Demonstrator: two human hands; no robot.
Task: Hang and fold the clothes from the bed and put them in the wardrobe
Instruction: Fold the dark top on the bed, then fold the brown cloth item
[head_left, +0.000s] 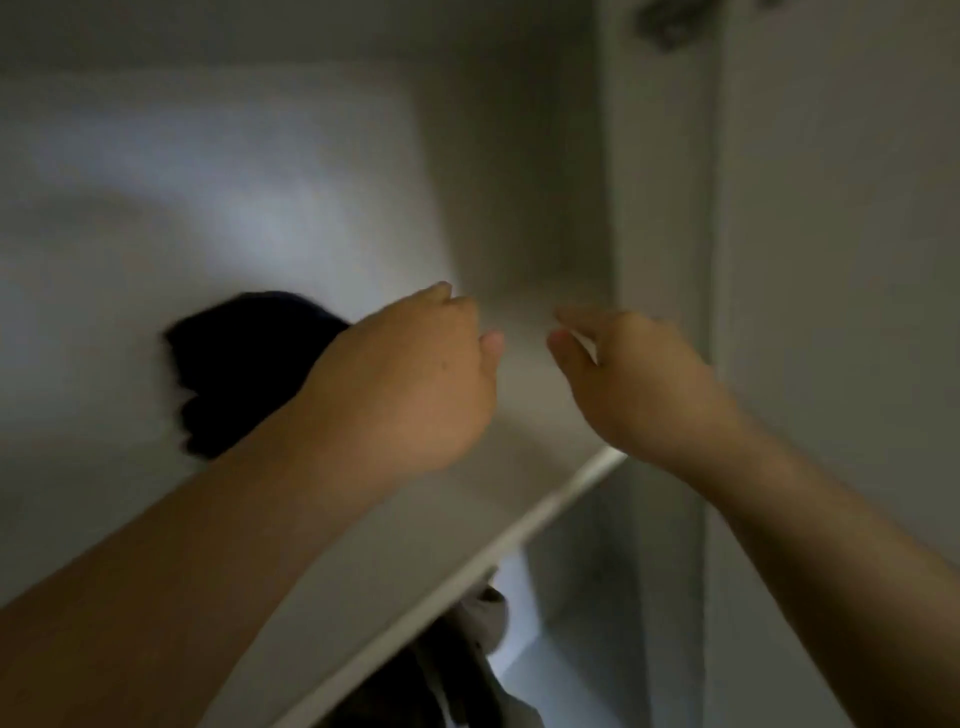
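The view is blurred and tilted, looking into a white wardrobe. A dark folded garment (234, 364) lies on the wardrobe shelf (467, 561), partly hidden behind my left forearm. My left hand (410, 384) hovers above the shelf just right of the garment, fingers loosely curled, holding nothing. My right hand (634, 379) is a short gap to its right, near the wardrobe's side wall, fingers relaxed and empty. Neither hand touches the garment.
The shelf's white front edge runs diagonally from lower left to right. Beneath it hang dark and light clothes (457, 654). The wardrobe's side panel (660, 208) and an open door (841, 260) stand at the right.
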